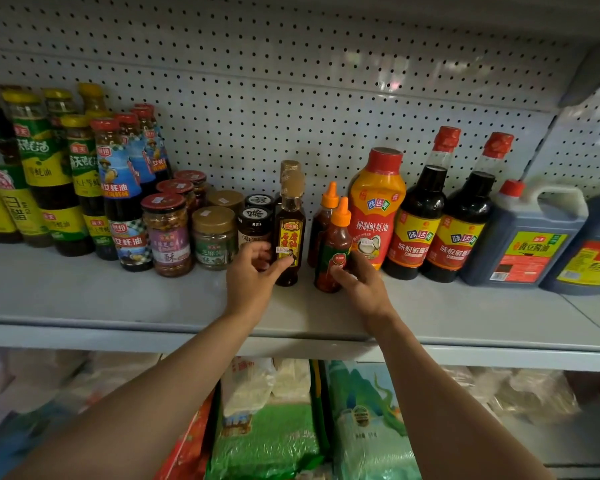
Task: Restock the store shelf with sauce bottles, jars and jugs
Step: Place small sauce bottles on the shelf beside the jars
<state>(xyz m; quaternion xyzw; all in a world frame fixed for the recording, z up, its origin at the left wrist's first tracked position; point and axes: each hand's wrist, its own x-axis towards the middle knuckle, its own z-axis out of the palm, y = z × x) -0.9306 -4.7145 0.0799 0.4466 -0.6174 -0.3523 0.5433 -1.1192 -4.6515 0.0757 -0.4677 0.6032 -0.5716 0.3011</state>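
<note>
Jars [172, 233] left, red squeeze bottle [376, 206] right.

Reaching onto the grey shelf [118, 299] with both arms. Left hand [248, 278] pinching the base of a small dark bottle with a yellow label [289, 237], upright near the shelf's middle. Right hand [359, 284] gripping the lower part of a red squeeze bottle with an orange nozzle [335, 247], just beside a second squeeze bottle [323, 220] behind it. Toward the left end: tall oyster-sauce bottles [125, 202], then red-lidded jars [167, 233] and gold-lidded jars [213, 237]. Toward the right end: a big red-and-yellow bottle [376, 209], two dark soy bottles [440, 216], and a handled jug [527, 237]. Pegboard back panel [291, 98] behind. Bagged goods [267, 427] on the lower level.
</note>
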